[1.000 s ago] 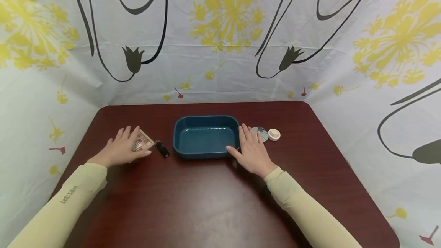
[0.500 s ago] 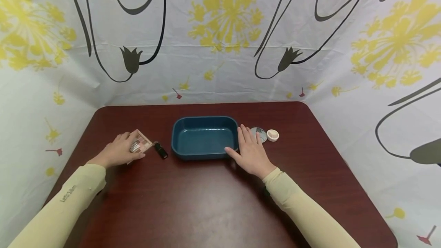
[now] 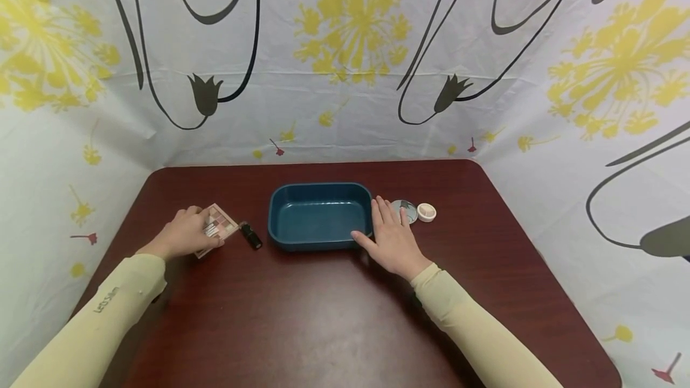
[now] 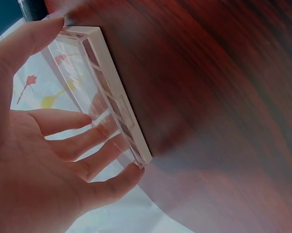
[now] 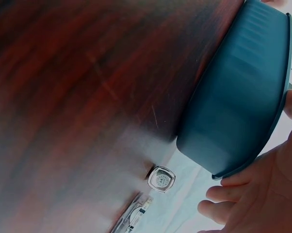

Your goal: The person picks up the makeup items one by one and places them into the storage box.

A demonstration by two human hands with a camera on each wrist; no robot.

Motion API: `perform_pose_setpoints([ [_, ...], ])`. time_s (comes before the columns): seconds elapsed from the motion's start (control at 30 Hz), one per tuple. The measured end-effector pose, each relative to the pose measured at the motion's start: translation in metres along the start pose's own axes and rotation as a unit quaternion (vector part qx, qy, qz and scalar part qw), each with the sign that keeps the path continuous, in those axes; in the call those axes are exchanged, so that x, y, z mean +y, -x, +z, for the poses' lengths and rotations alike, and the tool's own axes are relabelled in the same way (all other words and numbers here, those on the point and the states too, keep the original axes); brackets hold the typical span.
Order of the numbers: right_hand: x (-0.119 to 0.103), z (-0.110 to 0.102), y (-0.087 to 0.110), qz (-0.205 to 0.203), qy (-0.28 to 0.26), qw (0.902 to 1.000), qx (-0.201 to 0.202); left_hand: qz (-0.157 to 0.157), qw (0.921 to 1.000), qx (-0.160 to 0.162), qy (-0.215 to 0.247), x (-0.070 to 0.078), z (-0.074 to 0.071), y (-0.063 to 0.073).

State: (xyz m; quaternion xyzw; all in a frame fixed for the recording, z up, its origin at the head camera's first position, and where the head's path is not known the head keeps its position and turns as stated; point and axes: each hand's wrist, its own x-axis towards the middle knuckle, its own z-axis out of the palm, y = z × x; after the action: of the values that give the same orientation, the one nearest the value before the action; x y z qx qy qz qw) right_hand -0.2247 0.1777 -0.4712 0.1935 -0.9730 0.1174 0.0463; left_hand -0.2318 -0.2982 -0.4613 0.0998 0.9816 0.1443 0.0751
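Note:
My left hand (image 3: 182,235) grips an eyeshadow palette (image 3: 220,221) at the table's left, thumb at its near edge and fingers at the far side. In the left wrist view the palette (image 4: 118,99) shows a clear lid, with some fingertips visible through it. A small black tube (image 3: 251,236) lies just right of it. My right hand (image 3: 395,241) lies with straight fingers along the right end of a blue rectangular tray (image 3: 318,244), thumb at the near rim. In the right wrist view the tray (image 5: 233,97) stands beside that hand's fingers.
Right of the tray lie a round mirror-like disc (image 3: 406,211), partly behind my fingers, and a small white round container (image 3: 426,212). The right wrist view shows a small square-ended item (image 5: 161,179) and a clear-edged item (image 5: 131,216). Patterned cloth (image 3: 334,118) surrounds the table.
My left hand has drawn back slightly to the left, its fingers curling from spread to gripping the palette, more of which shows. My right hand and the tray hold their place.

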Motion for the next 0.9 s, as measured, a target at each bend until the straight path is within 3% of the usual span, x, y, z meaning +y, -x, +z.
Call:
perform_pose_setpoints([
  [0.9,0.0,0.0,0.0,-0.007,0.0,0.9999,0.009,0.008,0.9996,-0.022,0.018,-0.003,-0.016,-0.002],
])
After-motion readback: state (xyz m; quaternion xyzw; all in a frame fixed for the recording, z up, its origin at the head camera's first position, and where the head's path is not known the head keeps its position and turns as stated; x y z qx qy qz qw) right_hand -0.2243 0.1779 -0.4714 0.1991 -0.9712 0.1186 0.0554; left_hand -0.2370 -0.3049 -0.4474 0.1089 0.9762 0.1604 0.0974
